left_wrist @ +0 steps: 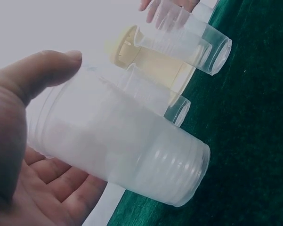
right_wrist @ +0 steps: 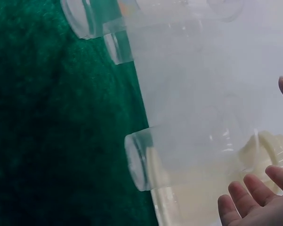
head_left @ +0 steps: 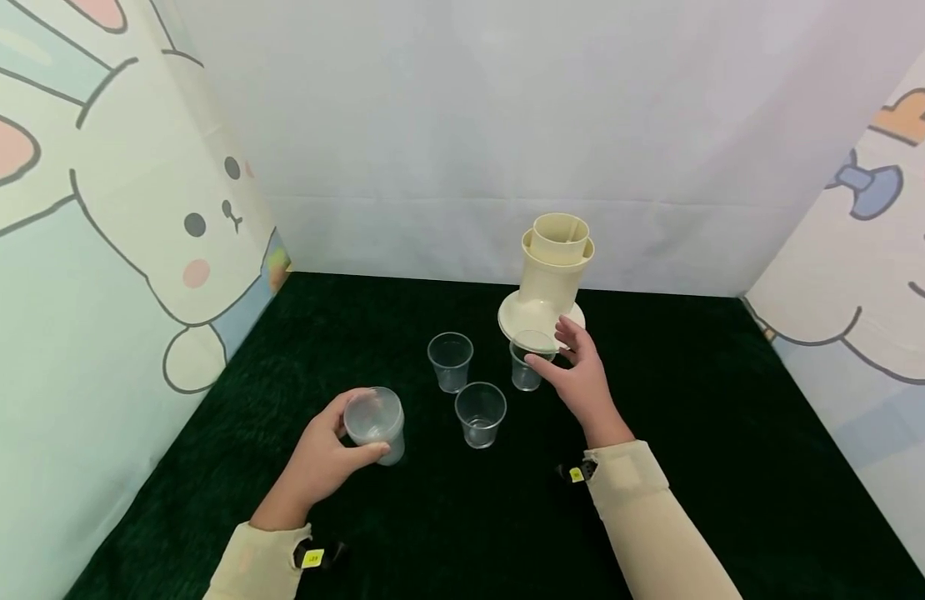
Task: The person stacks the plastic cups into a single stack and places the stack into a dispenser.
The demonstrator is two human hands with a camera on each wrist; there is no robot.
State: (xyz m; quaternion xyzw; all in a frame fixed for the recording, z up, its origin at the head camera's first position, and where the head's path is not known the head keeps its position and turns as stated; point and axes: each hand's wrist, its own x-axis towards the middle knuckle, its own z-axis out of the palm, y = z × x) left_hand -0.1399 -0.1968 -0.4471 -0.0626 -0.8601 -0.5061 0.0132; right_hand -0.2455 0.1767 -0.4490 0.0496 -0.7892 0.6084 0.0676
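My left hand (head_left: 323, 454) holds a stack of nested clear plastic cups (head_left: 376, 425), thumb on one side and fingers on the other; the stack (left_wrist: 122, 136) fills the middle of the left wrist view. To the right, my right hand (head_left: 578, 375) is beside a single clear cup (head_left: 526, 375), its thumb and fingers spread near the rim. In the right wrist view, straight fingers (right_wrist: 245, 195) lie close to that cup's rim (right_wrist: 254, 150). Two more clear cups stand upright between the hands, one at the back (head_left: 451, 364) and one nearer (head_left: 481, 417).
Behind the right-hand cup stands a cream plastic holder (head_left: 548, 283) with a round base and a tube-like top. Dark green cloth (head_left: 702, 417) covers the table. A white curtain (head_left: 470, 125) hangs behind, and cartoon-printed panels (head_left: 132, 292) rise at both sides.
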